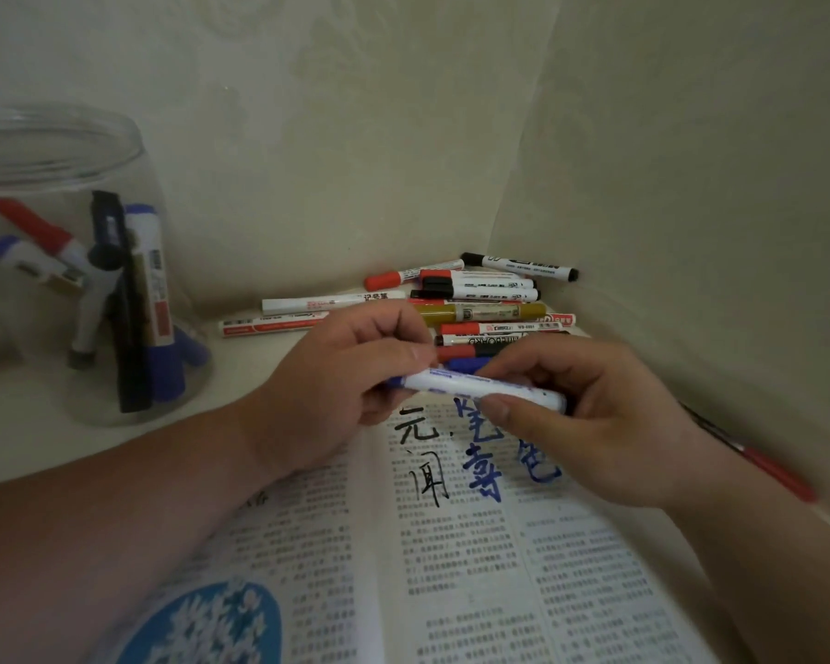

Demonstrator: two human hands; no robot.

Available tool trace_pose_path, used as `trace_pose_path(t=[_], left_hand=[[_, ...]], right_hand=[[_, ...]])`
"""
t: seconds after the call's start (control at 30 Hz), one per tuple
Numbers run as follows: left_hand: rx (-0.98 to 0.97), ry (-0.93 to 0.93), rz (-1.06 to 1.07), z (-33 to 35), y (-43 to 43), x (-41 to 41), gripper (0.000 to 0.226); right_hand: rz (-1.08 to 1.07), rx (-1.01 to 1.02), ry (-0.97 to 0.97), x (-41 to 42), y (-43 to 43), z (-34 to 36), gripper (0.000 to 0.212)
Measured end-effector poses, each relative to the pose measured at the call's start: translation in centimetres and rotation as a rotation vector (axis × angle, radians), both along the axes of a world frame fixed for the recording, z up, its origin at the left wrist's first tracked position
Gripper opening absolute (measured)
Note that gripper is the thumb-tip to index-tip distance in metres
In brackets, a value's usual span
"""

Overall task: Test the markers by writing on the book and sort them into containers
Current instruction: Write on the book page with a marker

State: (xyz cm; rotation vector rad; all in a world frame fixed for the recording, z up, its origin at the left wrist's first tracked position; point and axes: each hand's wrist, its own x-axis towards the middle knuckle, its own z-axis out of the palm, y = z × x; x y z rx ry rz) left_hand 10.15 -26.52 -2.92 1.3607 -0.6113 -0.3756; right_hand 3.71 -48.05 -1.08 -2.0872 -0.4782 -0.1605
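The fingers (406, 357) of the left hand (336, 376) are closed around one end of a white marker with blue print (480, 388), and the fingers of the right hand (590, 414) are closed on the other end, with the thumb pressing on the barrel from the front. The marker lies almost level between the two hands, a little above the open book (451, 543). I cannot tell if its cap is on or off, because the right hand hides that end.

The book lies open on the pale table (30, 424), and both forearms rest over its pages. On the right page there are big handwritten characters, some in black ink (422, 452) and some in blue ink (485, 467), over the printed text.

Behind the hands, in the corner by the wall, there is a pile of markers (480, 304) with red, black and gold colours. To the left stands a clear jar (68, 261) with several markers inside, leaning in different directions. At the right edge of the book a red pen (763, 467) lies on the table.
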Motion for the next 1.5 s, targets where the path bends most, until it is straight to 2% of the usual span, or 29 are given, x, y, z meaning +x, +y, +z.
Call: trace_pose_path(t=[0.07, 0.17, 0.27, 0.33, 0.4, 0.47, 0.57, 0.63, 0.73, 0.8, 0.87, 0.97, 1.03, 1.13, 1.27, 1.37, 1.5], left_hand=[[0.106, -0.121, -0.012, 0.3, 0.2, -0.6, 0.029], [0.390, -0.416, 0.172, 0.5, 0.2, -1.1, 0.051], [0.493, -0.387, 0.300, 0.3, 0.1, -0.8, 0.066], [0.520, -0.385, 0.372, 0.4, 0.1, -0.6, 0.066], [0.510, -0.419, 0.353, 0.4, 0.1, -0.7, 0.061], [0.480, -0.451, 0.345, 0.5, 0.2, -1.0, 0.058], [0.477, -0.443, 0.358, 0.5, -0.1, -1.1, 0.061], [0.487, -0.446, 0.342, 0.5, -0.2, -1.4, 0.061], [0.524, -0.506, 0.357, 0.4, -0.2, -1.8, 0.068], [0.524, -0.535, 0.341, 0.6, -0.4, -1.8, 0.066], [0.491, -0.508, 0.400, 0.8, -0.6, -1.3, 0.067], [0.436, -0.509, 0.486, 0.9, -0.6, -0.6, 0.065], [0.406, -0.521, 0.511, 0.8, -0.3, -0.4, 0.061], [0.350, -0.537, 0.523, 0.4, 0.0, 0.0, 0.056], [0.300, -0.399, 0.654, 0.1, 0.4, 1.2, 0.059], [0.290, -0.333, 0.723, -0.5, 0.7, 2.0, 0.049], [0.112, -0.115, 0.739, -0.4, 0.5, 2.0, 0.058]], right_hand=[[0.016, -0.131, -0.163, -0.2, 0.5, 0.0, 0.010], [0.032, -0.336, -0.391, -0.4, 0.8, 0.0, 0.011], [-0.010, -0.473, -0.536, -0.6, 0.8, -0.1, 0.019], [-0.035, -0.508, -0.601, -0.7, 1.0, -0.1, 0.023], [-0.035, -0.501, -0.591, -0.8, 1.3, -0.2, 0.022], [-0.023, -0.380, -0.462, -1.2, 1.6, -0.1, 0.020], [-0.069, -0.018, -0.005, -1.3, 1.8, 0.2, 0.023], [-0.060, 0.107, 0.253, -1.1, 1.4, 0.4, 0.030], [0.031, 0.212, 0.474, -0.7, 1.2, 0.6, 0.038], [0.021, 0.289, 0.527, -0.6, 1.4, 0.7, 0.031], [-0.011, 0.402, 0.505, -0.4, 1.7, 1.0, 0.018], [-0.102, 0.665, 0.429, 0.3, 1.7, 0.9, 0.013], [-0.157, 0.765, 0.340, 0.5, 1.8, 0.5, 0.008], [-0.236, 0.756, 0.158, 0.5, 2.5, -0.2, 0.010], [-0.309, 0.724, -0.058, 0.4, 3.6, 0.5, 0.017], [-0.296, 0.771, -0.078, 0.3, 3.9, 1.9, 0.021], [-0.248, 0.706, -0.139, 1.0, 6.0, 4.9, 0.019]])
